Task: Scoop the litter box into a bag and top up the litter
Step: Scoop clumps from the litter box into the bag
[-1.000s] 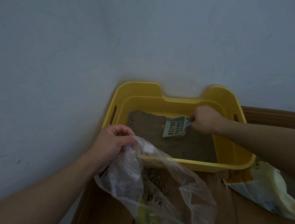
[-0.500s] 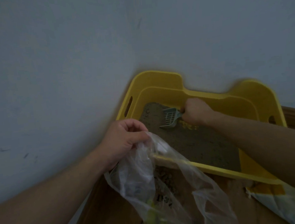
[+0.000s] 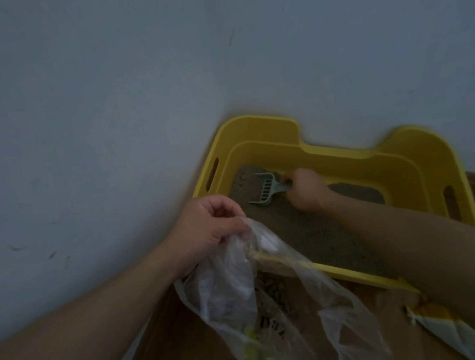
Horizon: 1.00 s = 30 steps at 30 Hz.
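A yellow litter box (image 3: 258,130) stands in the corner against the wall, with grey-brown litter (image 3: 300,231) inside. My right hand (image 3: 306,188) grips the handle of a pale blue slotted scoop (image 3: 264,190), whose head lies on the litter near the box's far left corner. My left hand (image 3: 209,230) pinches the rim of a clear plastic bag (image 3: 240,299) just in front of the box's near left edge. The bag hangs open over the floor, with some brown pellets showing through it.
Grey walls (image 3: 111,104) close in on the left and behind the box. Wooden floor (image 3: 170,350) lies under the bag. A white and yellow litter sack (image 3: 452,330) lies at the lower right, partly under my right arm.
The scoop has slid toward the far left corner of the box and turned onto its side. My left hand keeps its hold on the bag. The view has shifted left.
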{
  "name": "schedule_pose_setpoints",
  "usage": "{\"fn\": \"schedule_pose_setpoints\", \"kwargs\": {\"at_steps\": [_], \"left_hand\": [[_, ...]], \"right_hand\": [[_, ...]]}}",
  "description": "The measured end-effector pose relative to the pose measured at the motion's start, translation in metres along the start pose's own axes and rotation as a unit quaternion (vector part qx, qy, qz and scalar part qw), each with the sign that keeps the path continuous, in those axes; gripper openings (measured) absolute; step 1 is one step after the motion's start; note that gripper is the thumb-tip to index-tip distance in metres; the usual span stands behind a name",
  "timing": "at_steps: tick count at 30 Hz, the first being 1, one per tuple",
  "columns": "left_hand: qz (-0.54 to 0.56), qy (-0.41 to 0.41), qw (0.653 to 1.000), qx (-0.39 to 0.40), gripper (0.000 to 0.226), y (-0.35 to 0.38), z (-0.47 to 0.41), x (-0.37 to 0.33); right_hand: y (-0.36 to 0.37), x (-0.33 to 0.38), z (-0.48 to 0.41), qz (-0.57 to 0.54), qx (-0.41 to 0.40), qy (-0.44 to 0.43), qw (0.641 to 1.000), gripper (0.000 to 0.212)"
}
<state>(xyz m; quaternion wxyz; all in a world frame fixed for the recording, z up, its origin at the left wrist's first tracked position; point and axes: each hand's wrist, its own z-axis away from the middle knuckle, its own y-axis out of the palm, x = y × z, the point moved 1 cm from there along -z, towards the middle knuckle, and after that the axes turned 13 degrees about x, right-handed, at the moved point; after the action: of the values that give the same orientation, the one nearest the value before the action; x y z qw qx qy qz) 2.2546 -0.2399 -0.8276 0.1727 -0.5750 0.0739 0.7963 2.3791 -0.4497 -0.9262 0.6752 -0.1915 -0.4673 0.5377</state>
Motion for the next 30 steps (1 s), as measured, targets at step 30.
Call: {"fn": "schedule_pose_setpoints", "kwargs": {"at_steps": [30], "left_hand": [[0.016, 0.011, 0.999, 0.031, 0.013, -0.001, -0.003, 0.001]], "right_hand": [[-0.031, -0.032, 0.081, -0.077, -0.085, -0.034, 0.993, 0.032]]}}
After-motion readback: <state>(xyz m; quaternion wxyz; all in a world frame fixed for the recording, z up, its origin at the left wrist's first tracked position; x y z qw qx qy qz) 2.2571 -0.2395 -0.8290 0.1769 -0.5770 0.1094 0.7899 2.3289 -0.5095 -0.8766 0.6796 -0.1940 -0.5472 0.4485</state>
